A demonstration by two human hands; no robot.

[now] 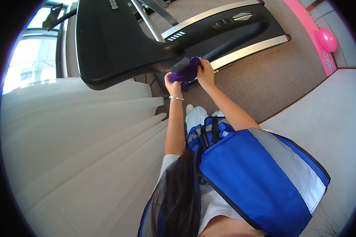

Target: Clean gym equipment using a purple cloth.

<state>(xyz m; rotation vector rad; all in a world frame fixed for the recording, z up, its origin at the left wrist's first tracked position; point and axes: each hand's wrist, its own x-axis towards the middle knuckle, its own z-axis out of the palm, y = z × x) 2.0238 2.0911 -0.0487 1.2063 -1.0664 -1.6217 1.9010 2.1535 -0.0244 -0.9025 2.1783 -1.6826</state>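
A crumpled purple cloth [187, 73] is stretched between my two hands. My left hand [173, 84], with a silver bracelet at the wrist, pinches its near left end. At the opposite end, my right hand [206, 74] grips the cloth by its upper edge. Both hands are at the side of the black treadmill console [112, 44], where the handrail begins. The cloth lies over or right beside that dark frame part; whether it touches is hard to tell. Below and beyond it runs the treadmill deck [240, 44] with its pale side rails.
White curtains [86, 118] hang along my left, beside a bright window [29, 50]. A pink balloon [327, 40] and a white cord [328, 60] lie by a pink mat [308, 35] at the far right. A white surface [320, 97] borders the brown floor [255, 80].
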